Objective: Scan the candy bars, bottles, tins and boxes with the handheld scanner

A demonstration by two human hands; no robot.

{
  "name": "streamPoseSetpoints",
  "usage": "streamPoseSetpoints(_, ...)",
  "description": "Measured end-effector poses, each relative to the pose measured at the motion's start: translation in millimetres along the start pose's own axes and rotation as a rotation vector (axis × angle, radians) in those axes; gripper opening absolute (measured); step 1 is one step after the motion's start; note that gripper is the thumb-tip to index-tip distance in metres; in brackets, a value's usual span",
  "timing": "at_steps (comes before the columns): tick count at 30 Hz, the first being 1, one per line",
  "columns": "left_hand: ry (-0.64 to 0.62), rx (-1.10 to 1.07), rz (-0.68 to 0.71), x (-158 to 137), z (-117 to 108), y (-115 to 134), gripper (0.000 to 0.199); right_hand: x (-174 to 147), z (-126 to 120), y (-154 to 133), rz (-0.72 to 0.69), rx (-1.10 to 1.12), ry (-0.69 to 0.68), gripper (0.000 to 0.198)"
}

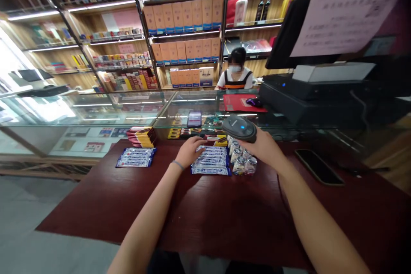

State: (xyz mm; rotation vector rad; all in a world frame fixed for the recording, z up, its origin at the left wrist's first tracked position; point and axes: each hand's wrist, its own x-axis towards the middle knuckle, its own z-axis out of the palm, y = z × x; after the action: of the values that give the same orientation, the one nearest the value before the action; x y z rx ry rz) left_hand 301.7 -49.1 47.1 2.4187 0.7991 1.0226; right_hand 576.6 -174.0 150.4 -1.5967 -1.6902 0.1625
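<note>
My right hand [265, 147] is wrapped round a black barcode scanner [239, 127], which has a small blue light on top. The scanner is held above several small jars or cans with silvery tops [240, 162]. My left hand [189, 152] lies at the left edge of a row of blue-and-white sachets [210, 162], its fingers stretched out and apart from the thumb. Whether its fingertips touch the sachets I cannot tell. Further left, a second row of blue-and-white sachets [135, 157] lies in front of a stack of red-and-yellow packets [141, 137].
A dark red table [205, 218] stands against a glass display counter [167, 109]. At the right are a black phone [319, 167] and a monitor [289, 34] on a dark till. Behind the counter sits a masked person [236, 72], before shelves of boxes [183, 17].
</note>
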Motion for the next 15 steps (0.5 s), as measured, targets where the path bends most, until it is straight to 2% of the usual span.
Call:
streamPoseSetpoints(2,-0.115,-0.019,0.044,7.9,16.1,6.7,0.032,1.3,-8.8,5.2,0.009,0.0,-0.012,0.051)
streamPoseSetpoints(5,-0.24,-0.011,0.033,10.8,28.7,8.3,0.033,1.5,-21.5,10.7,0.022,0.002,-0.054,0.046)
streamPoseSetpoints(10,-0.337,0.052,-0.007,4.4,32.1,-2.7,0.035,1.0,-33.0,15.3,0.058,-0.011,-0.093,0.044)
streamPoseSetpoints(15,-0.436,0.131,0.004,2.1,31.4,-10.7,0.023,2.1,-30.1,15.3,0.045,-0.022,-0.081,0.043)
